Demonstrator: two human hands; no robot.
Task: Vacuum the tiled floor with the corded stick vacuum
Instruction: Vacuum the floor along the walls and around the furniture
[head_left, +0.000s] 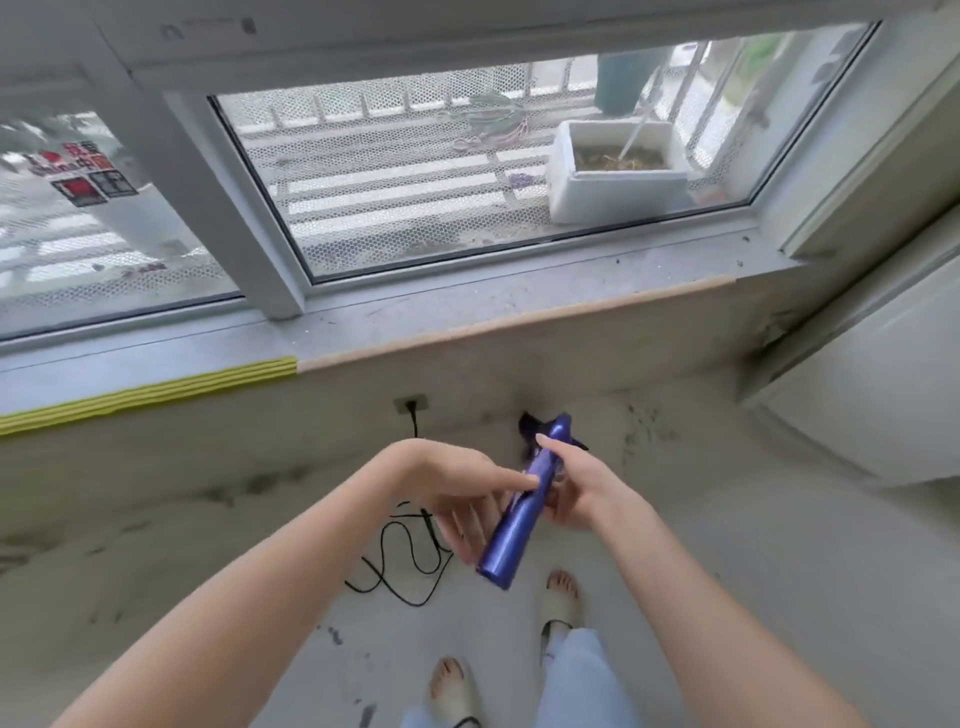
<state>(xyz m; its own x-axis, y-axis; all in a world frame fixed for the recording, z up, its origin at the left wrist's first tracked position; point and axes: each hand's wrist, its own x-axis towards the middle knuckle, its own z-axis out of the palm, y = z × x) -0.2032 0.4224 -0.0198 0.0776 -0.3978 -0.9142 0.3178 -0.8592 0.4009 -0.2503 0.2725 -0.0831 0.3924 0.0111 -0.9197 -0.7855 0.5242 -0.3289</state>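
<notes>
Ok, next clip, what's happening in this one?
A person stands by a window holding the blue vacuum handle in both hands. The right hand grips it; the left hand touches it with straight fingers. The black cord lies looped on the tiled floor and is plugged into the wall outlet. The vacuum's floor end isn't visible.

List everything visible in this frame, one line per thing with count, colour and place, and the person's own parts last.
vacuum handle: 1, metallic blue, held between both hands at centre
power cord: 1, black, looped on the floor below the outlet
wall outlet: 1, beige, on the wall under the sill, plug inserted
edge strip: 1, yellow, along the sill's left edge
foam box: 1, white, outside the window at right
slippers: 2, pale, on the feet at bottom
left hand: fingers extended, index finger touching the handle
right hand: grips the handle
</notes>
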